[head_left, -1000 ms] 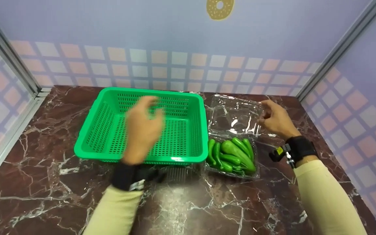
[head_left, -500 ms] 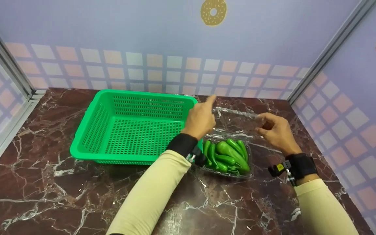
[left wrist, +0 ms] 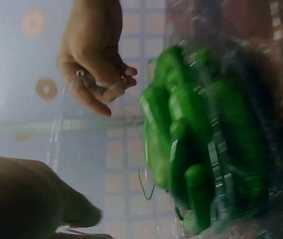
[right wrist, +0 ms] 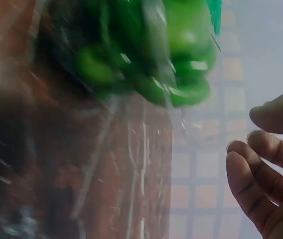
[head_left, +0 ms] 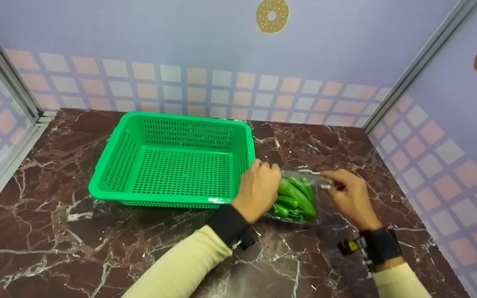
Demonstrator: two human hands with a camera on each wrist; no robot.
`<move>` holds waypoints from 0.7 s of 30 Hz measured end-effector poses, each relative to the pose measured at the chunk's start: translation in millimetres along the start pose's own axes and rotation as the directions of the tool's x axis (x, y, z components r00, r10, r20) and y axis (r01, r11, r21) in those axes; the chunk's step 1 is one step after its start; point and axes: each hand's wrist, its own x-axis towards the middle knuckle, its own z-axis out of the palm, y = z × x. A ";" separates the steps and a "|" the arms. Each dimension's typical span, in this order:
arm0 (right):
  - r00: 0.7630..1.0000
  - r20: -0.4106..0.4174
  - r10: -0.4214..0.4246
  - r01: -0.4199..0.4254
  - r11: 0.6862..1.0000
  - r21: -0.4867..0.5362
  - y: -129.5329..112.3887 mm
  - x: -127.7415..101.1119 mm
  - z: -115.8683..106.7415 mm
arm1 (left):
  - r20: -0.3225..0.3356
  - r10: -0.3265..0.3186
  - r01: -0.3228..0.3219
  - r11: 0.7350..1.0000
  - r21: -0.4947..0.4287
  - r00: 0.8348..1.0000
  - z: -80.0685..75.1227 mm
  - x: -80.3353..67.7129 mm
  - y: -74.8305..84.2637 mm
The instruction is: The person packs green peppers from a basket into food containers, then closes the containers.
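A clear plastic box (head_left: 318, 220) full of green peppers (head_left: 298, 198) stands right of the basket. Its hinged clear lid (head_left: 304, 177) is tilted over the peppers. My left hand (head_left: 259, 188) holds the lid's left side, its fingers curled over the edge and partly hiding the box. At the lid's opposite corner my right hand (head_left: 351, 196) pinches the plastic between thumb and fingers. The left wrist view shows the lid's thin edge stretching between my left thumb (left wrist: 79, 209) and the right hand (left wrist: 94, 50). In the right wrist view, thumb and fingertips (right wrist: 238, 167) are close together.
A green perforated plastic basket (head_left: 182, 174) stands left of the box, its right rim close by my left hand. The brown marbled tabletop (head_left: 139, 248) meets a tiled-pattern wall (head_left: 197, 78) behind. Metal corner posts (head_left: 420, 66) rise at both sides.
My left hand has come from over the basket to the lid's left side. The lid has swung from lying back behind the box to over the peppers, both hands moving nearer.
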 end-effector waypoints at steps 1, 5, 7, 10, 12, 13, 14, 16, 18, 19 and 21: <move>1.000 -0.010 -0.009 0.009 1.000 -0.001 -1.0 -4.9 1.3 | -0.023 0.014 -0.013 0.999 0.051 1.000 1.5 -5.3 1.6; 1.000 0.016 0.017 -0.017 1.000 0.023 -5.3 -25.1 4.0 | -0.106 0.080 -0.050 0.965 0.259 0.991 9.3 -29.1 7.7; 0.999 0.033 0.042 -0.043 0.999 0.014 -6.7 -34.8 5.4 | -0.113 0.112 -0.067 0.936 0.345 0.987 13.6 -42.3 10.7; 0.996 0.037 0.078 -0.077 0.997 -0.014 -9.4 -48.0 8.7 | -0.092 0.154 -0.097 0.888 0.449 0.984 19.3 -59.6 14.2; 0.993 0.045 0.108 -0.108 0.994 -0.010 -11.8 -55.5 11.3 | -0.056 0.179 -0.129 0.859 0.496 0.982 22.2 -68.9 15.7; 0.990 0.053 0.129 -0.129 0.992 -0.001 -13.5 -58.9 12.5 | -0.031 0.184 -0.142 0.846 0.514 0.982 23.1 -72.8 16.5; 0.985 0.067 0.157 -0.158 0.987 0.017 -15.2 -62.2 13.5 | 0.000 0.187 -0.159 0.835 0.527 0.982 23.3 -76.4 17.4; 0.965 0.116 0.236 -0.248 0.963 0.101 -19.4 -67.6 14.3 | 0.066 0.185 -0.191 0.825 0.532 0.981 23.6 -83.5 19.8; 0.937 0.153 0.315 -0.342 0.917 0.207 -23.9 -70.9 13.7 | 0.129 0.183 -0.224 0.826 0.517 0.975 23.4 -90.3 22.4; 0.924 0.163 0.345 -0.377 0.890 0.256 -25.6 -72.3 13.4 | 0.144 0.179 -0.228 0.837 0.497 0.973 24.0 -93.5 23.5; 0.896 0.176 0.407 -0.444 0.823 0.354 -29.2 -73.7 13.0 | 0.136 0.171 -0.214 0.874 0.436 0.976 27.7 -99.8 24.8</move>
